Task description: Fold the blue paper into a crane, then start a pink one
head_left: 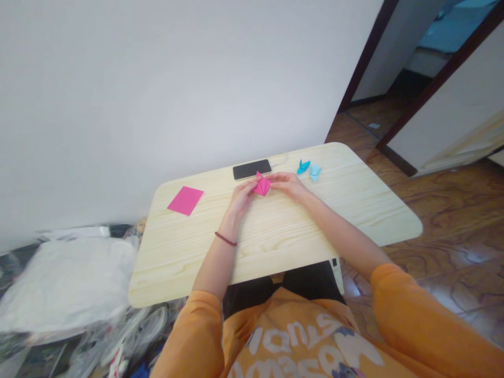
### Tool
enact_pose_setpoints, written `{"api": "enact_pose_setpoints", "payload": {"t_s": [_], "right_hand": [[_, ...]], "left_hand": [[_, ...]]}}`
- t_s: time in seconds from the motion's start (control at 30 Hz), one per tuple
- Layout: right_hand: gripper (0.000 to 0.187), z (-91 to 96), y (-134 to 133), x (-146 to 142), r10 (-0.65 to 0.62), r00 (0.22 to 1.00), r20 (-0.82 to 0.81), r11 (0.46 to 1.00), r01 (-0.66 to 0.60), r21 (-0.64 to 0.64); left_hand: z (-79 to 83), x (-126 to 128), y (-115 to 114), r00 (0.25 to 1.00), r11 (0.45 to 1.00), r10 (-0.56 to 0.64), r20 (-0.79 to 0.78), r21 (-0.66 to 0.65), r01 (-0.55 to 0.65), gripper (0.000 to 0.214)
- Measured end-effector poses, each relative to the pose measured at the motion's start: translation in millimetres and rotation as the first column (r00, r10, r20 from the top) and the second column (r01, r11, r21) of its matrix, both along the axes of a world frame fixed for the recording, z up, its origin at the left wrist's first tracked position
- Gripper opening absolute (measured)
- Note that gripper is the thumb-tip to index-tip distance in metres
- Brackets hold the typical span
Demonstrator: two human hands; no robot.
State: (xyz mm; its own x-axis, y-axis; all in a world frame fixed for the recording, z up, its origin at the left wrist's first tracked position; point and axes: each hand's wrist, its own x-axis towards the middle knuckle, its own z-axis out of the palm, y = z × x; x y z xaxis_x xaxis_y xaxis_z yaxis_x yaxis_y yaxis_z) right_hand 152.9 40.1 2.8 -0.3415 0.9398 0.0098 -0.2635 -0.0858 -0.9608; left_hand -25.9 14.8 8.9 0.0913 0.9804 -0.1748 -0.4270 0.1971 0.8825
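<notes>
A partly folded piece of pink origami paper [262,186] is held just above the middle of the light wooden table [283,236]. My left hand [244,194] pinches its left side, thumb on the front. From the right, the fingers of my right hand [288,185] close on its other edge; some fingertips are hidden behind the paper. Creases fan out across its front, and one point sticks up. Flat on the table to the left lies a square sheet of pink paper [186,200].
Behind my hands lies a black phone [252,169] with a white cable. Two small folded paper figures, a teal one [303,167] and a pale blue one [315,172], rest at the right. A white wall [177,94] borders the far edge. Plastic-wrapped items [74,283] are piled left of the table.
</notes>
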Motion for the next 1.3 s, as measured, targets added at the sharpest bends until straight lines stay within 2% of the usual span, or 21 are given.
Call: {"api": "enact_pose_setpoints", "payload": {"t_s": [0.17,0.33,0.63,0.77,0.83,0.97,1.07,1.17,1.3], "right_hand": [[0.038,-6.1,2,0,-0.049,0.998,0.036,0.999,0.048,0.021],[0.038,-7.6,3,0,-0.030,0.998,0.052,0.999,0.028,0.032],[0.036,-2.5,1,-2,-0.032,0.999,-0.044,0.999,0.032,-0.003],[0.033,0.1,0,-1,-0.050,0.991,-0.124,0.996,0.040,-0.080],[0.033,1.8,-1,0,-0.052,0.985,-0.166,0.992,0.032,-0.123],[0.031,3.8,-3,-1,-0.063,0.984,-0.169,0.986,0.035,-0.163],[0.028,3.6,-3,-2,-0.139,0.980,-0.140,0.985,0.122,-0.120],[0.022,3.1,-2,-3,-0.244,0.967,-0.074,0.969,0.246,0.024],[0.014,3.1,-3,-6,-0.342,0.939,0.035,0.914,0.323,0.245]], "left_hand": [[-5.3,5,2,0.997,0.997,0.076,0.000,-0.009,-0.076,0.021],[-2.8,5,1,0.999,0.998,0.048,0.009,-0.032,-0.047,0.022],[10.3,0,-5,0.991,0.988,-0.132,0.024,-0.076,0.134,0.026],[11.4,-4,-7,0.965,0.965,-0.261,-0.010,-0.003,0.261,0.040],[10.2,-4,-7,0.959,0.958,-0.278,-0.057,0.048,0.281,0.053],[6.8,2,-6,0.969,0.968,-0.083,-0.233,0.213,0.134,0.060],[4.3,7,-6,0.949,0.959,0.007,-0.314,0.270,0.082,0.052],[-0.1,12,-5,0.965,0.962,0.043,-0.260,0.271,0.030,0.038],[-4.8,15,-4,0.977,0.966,0.124,-0.171,0.247,-0.080,0.039]]}}
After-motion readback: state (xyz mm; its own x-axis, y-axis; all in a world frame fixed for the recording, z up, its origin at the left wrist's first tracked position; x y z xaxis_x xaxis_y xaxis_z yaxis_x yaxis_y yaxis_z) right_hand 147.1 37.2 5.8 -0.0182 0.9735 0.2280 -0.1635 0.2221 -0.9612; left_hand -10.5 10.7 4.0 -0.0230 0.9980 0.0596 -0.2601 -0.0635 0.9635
